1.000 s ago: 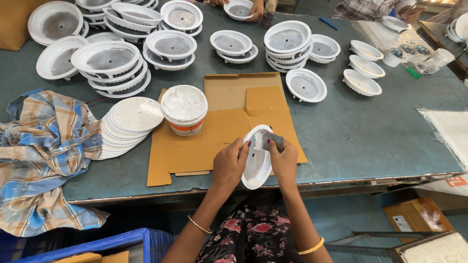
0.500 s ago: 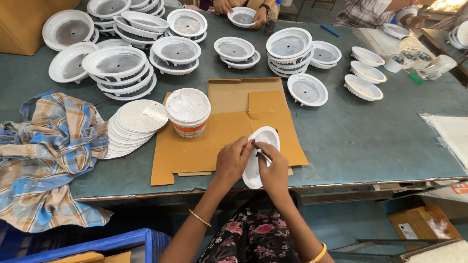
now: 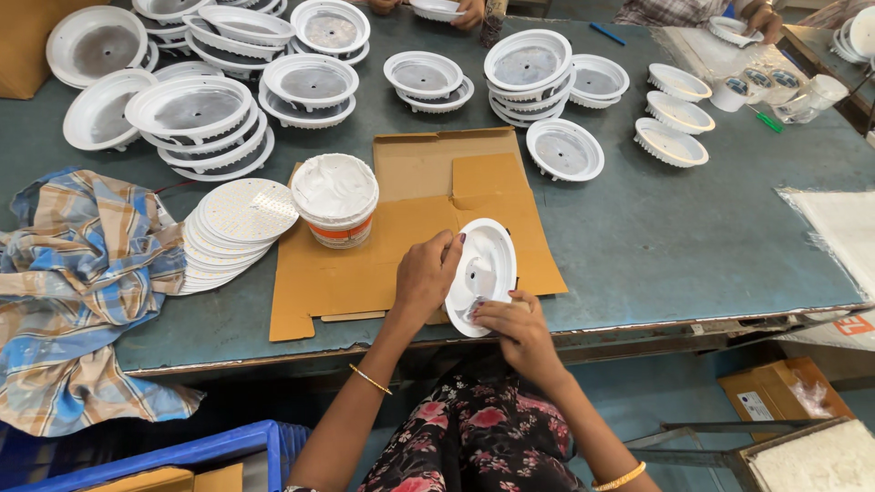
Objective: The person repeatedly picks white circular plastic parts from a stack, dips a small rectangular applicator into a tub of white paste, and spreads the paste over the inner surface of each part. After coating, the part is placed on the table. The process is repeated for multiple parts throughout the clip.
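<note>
**White housing gripped, paste going in**

White plastic lamp housing [image 3: 485, 271] sits tilted on the cardboard sheet [image 3: 401, 246], just ahead of you. Your left hand [image 3: 427, 278] clamps its rim; your right hand [image 3: 510, 321] presses at its lower inside, fingers closed on something small I cannot identify. Left of your hands wait the paste tub [image 3: 334, 196] and disc stack [image 3: 235, 228]; many housings [image 3: 196, 114] beyond look undone.

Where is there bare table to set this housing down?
Bare table lies right of the cardboard sheet, between the ribbed housings and the white mat. Left is crowded: white tub, disc stack, checked cloth. The far side is packed with stacked housings.
</note>
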A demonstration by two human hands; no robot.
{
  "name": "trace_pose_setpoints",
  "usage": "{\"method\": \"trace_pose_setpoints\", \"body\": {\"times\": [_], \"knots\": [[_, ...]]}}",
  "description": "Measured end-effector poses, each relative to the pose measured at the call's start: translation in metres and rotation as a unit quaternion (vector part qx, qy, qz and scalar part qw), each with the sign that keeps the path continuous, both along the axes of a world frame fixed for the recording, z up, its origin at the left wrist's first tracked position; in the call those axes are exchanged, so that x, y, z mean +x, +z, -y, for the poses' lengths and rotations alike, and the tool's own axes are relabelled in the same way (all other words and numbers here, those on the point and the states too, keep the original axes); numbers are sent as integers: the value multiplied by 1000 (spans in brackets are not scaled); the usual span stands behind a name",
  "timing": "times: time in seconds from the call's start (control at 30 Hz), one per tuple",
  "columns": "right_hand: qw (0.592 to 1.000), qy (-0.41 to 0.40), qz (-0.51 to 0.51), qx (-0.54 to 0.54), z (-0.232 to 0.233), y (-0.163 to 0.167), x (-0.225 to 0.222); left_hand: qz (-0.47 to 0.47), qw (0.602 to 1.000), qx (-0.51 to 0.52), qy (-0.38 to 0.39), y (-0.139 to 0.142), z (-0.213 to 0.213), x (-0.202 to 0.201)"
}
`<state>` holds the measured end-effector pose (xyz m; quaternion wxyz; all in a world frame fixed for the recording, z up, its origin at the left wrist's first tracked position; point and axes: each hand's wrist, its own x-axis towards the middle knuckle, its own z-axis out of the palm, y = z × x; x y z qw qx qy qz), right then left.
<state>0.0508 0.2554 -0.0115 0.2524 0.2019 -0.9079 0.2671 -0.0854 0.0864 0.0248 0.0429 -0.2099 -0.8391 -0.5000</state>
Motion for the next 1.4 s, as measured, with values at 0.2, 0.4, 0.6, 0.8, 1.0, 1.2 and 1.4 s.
{"method": "trace_pose_setpoints", "body": {"times": [0.2, 0.4, 0.6, 0.8, 1.0, 1.2, 1.4], "knots": [[975, -137, 35, -173, -24, -3, -17, 2, 1000, -11, 12, 5, -8, 4], [956, -199, 58, -206, 1, -5, -22, -25, 1000, -1, 14, 9, -12, 14], [959, -206, 101, -164, 35, 3, 7, -43, 997, 43, 45, 6, -12, 33], [944, -229, 174, -160, 61, 35, 23, -89, 992, 54, 73, 4, -17, 60], [913, -195, 236, -269, 59, 57, 25, -104, 991, 50, 75, 3, -13, 74], [946, -205, 57, -246, 16, 42, -23, -106, 989, 57, 83, 1, -6, 74], [964, -189, 47, -181, 35, 13, 2, -96, 989, 84, 73, -2, -3, 67]]}}
